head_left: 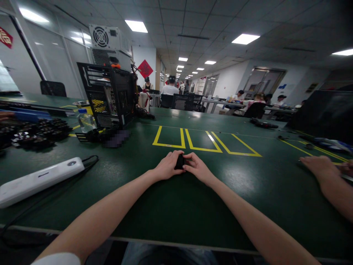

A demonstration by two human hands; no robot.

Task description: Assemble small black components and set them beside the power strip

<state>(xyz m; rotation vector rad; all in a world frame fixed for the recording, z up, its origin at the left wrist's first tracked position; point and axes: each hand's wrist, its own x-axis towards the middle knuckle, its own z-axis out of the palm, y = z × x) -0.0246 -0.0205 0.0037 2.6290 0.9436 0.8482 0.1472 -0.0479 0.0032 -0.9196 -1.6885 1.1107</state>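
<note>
In the middle of the green table [190, 206], a small black block-like piece [180, 162] is held between my two hands; its exact kind cannot be made out. My left hand [168, 165] grips it from the left, with fingers over the top and thumb below. From the right, my right hand [199, 167] pinches the piece between thumb and fingertips. Part of it is covered by my fingers. Just beyond my hands, rectangles of yellow tape [168, 145] are marked on the tabletop.
A black computer case [116, 95] stands back left, near a clear bottle [86, 121] and a pile of black parts [41, 134]. A white elongated device [41, 180] with a black cable [82, 172] lies at left. Another person's hand [320, 167] rests at right.
</note>
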